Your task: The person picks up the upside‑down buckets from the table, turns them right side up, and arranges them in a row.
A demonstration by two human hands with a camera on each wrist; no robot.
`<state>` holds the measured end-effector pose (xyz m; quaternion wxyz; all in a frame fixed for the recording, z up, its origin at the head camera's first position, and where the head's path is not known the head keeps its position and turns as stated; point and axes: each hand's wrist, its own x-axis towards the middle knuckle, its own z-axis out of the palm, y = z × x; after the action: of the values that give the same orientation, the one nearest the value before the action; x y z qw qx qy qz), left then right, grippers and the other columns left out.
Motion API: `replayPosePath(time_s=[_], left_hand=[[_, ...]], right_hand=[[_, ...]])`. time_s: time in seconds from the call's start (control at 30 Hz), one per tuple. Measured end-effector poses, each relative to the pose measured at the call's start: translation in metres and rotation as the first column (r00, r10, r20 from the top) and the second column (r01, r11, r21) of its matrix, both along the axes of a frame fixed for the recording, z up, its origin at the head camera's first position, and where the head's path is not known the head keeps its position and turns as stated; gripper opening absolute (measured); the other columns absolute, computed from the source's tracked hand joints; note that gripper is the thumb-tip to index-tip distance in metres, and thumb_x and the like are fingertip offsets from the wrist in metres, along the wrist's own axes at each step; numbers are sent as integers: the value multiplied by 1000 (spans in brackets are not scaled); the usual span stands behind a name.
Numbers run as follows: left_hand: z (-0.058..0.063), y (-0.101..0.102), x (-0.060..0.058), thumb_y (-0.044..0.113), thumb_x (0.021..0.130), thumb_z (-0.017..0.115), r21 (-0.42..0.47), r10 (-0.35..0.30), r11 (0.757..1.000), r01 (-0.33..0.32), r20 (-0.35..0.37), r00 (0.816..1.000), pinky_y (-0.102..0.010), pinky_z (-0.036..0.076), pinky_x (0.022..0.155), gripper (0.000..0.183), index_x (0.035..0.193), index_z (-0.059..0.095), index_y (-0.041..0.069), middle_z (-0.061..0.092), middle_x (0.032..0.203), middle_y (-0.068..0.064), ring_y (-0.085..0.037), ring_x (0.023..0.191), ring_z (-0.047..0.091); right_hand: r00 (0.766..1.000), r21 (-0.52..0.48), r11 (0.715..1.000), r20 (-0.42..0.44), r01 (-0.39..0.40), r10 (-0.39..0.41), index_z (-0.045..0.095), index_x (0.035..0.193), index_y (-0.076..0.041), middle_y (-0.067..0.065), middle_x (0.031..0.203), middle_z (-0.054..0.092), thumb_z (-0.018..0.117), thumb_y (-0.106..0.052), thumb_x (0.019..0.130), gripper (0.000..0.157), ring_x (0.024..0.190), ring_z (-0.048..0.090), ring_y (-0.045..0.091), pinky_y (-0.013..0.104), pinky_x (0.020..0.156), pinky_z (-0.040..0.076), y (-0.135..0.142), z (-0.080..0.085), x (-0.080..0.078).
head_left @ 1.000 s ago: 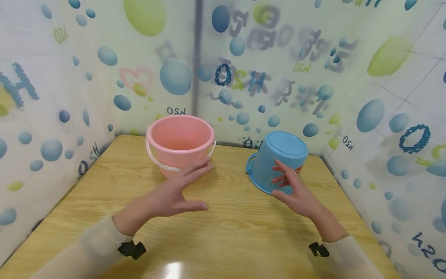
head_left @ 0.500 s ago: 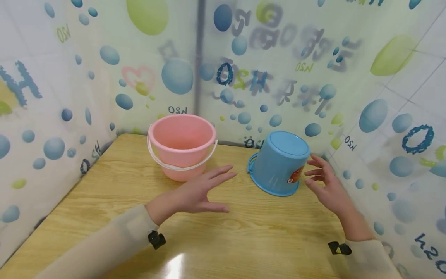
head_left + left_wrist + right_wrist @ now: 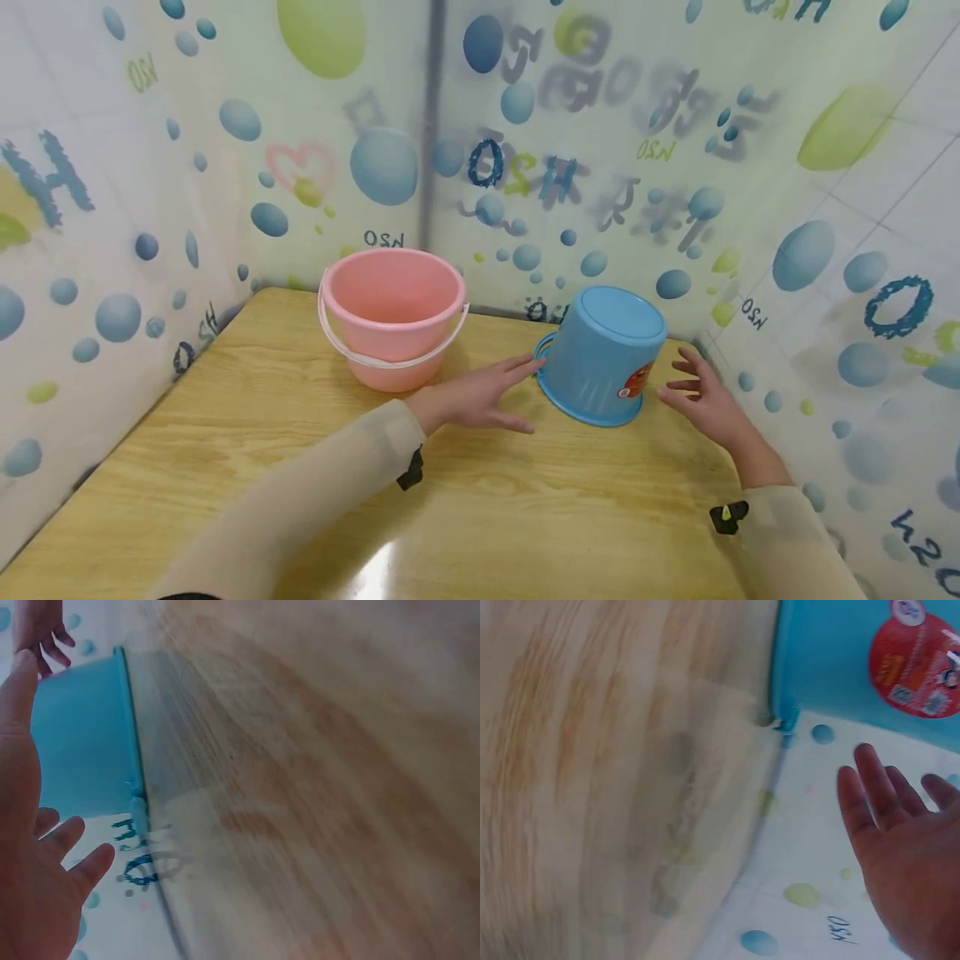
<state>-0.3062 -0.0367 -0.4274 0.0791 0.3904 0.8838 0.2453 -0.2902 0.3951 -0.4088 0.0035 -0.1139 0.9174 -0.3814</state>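
A blue bucket (image 3: pixel 600 358) stands upside down on the table, its base facing up and its handle out at the left. A red round sticker (image 3: pixel 915 666) shows on its wall in the right wrist view. My left hand (image 3: pixel 483 396) reaches in from the left, fingertips right at the bucket's handle side, fingers extended and thumb apart. On the other side, my right hand (image 3: pixel 705 400) is held close to the bucket with fingers spread and slightly bent, a small gap showing between. Neither hand holds anything.
A pink bucket (image 3: pixel 393 350) stands upright at the back left, its white handle hanging down in front. Both buckets are on a wooden table (image 3: pixel 570 517) edged by a patterned curtain (image 3: pixel 360 100) behind and at the sides.
My left hand has moved right, from in front of the pink bucket to the blue bucket's left side. The right hand has gone from in front of the blue bucket to its right side.
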Motion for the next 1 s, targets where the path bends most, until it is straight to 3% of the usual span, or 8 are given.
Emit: replayPosePath(time_s=[0.03,0.1,0.2,0.4,0.53,0.7,0.83,1.0], left_hand=[[-3,4,-5,68,98,73,-9,-2,1000,3,12,1000,-55,39,131,110,179,5,34,11,187,-3,-32,169,28],[-9,12,-13,66,99,73,-27,-4,1000,5,39,999,-55,36,133,111,179,3,33,9,187,-4,-32,170,25],[-13,21,-23,64,100,73,-45,-7,999,10,70,998,-54,31,136,111,179,3,31,7,188,-5,-31,172,20],[-17,30,-35,67,99,73,-91,1,996,10,123,992,-51,26,138,111,177,-1,40,4,188,1,-26,173,15],[-18,32,-39,69,98,71,-102,27,995,-12,147,989,-50,25,139,113,176,-6,41,5,187,1,-25,173,14],[-18,32,-40,66,100,72,-108,36,994,-19,160,987,-48,25,139,112,178,-3,34,10,187,-1,-25,172,18],[-20,34,-42,67,102,68,-144,48,989,-29,135,990,-50,23,139,105,179,9,27,13,186,-5,-27,172,18],[-23,39,-49,72,104,60,-186,146,974,-131,72,987,-59,19,139,96,178,21,26,17,185,-14,-36,172,19]], right_hand=[[999,14,1000,36,-11,11,-1,177,-8,37,173,24,67,-34,111,98,143,53,55,53,107,60,1,-5,-3],[995,23,999,91,-34,32,-2,177,-7,39,174,22,70,-35,109,103,146,47,62,70,110,53,2,-13,-9],[987,33,997,153,-63,57,-2,177,-10,39,174,20,75,-34,107,107,148,44,65,69,109,56,2,-21,-15],[977,37,996,202,-79,70,-2,179,-17,37,174,24,80,-33,103,112,147,46,64,70,111,54,2,-31,-23],[979,71,994,190,-87,72,4,178,-13,34,174,29,79,-38,103,109,147,49,61,69,113,52,0,-31,-27],[976,124,987,204,-103,76,11,177,-6,34,172,35,79,-47,102,109,149,48,58,70,115,50,-3,-28,-30],[975,159,982,213,-105,70,19,174,0,35,172,36,78,-48,102,104,149,48,59,69,115,50,-3,-28,-31],[977,206,973,201,-107,65,29,169,6,39,162,46,79,-44,102,98,141,55,59,68,113,52,-1,-29,-33]])
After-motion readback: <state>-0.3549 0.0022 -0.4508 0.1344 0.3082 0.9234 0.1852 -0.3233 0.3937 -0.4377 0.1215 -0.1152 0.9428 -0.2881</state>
